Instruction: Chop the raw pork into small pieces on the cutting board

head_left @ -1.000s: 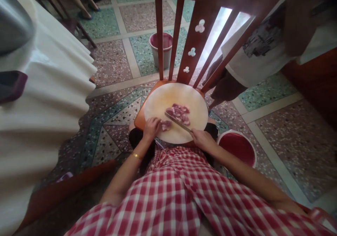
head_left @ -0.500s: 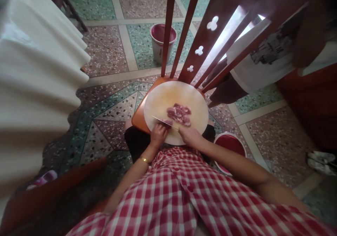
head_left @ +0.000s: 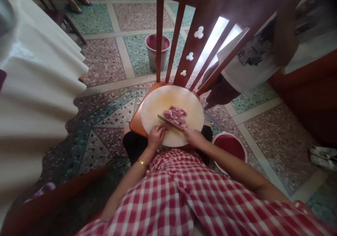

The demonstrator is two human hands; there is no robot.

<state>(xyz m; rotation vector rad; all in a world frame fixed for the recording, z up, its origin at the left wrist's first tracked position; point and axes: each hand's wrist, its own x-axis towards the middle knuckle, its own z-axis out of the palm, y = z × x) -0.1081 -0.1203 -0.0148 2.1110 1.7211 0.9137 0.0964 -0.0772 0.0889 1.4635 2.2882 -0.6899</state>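
A round, pale cutting board (head_left: 150,104) lies on the wooden chair seat (head_left: 136,120) before me. Several slices of raw meat (head_left: 176,114) form a pile right of its middle. My right hand (head_left: 194,137) is closed around the handle of a knife (head_left: 170,121), whose blade points left, along the near side of the pile. Just below the blade, my left hand (head_left: 156,136) rests on the board with its fingers curled against a small piece of meat, mostly hidden by fingers and blade.
The slatted chair back (head_left: 181,53) rises beyond the board. A white bin (head_left: 156,55) stands behind it, and a red-lined bucket (head_left: 229,148) is by my right leg. A person in a white shirt (head_left: 244,64) is at the right. A pale cloth (head_left: 44,74) hangs at the left.
The knife has moved right and up from my left fingertips to the edge of the meat pile, its blade face now showing more. My left hand has stayed almost in place. The view has shifted slightly.
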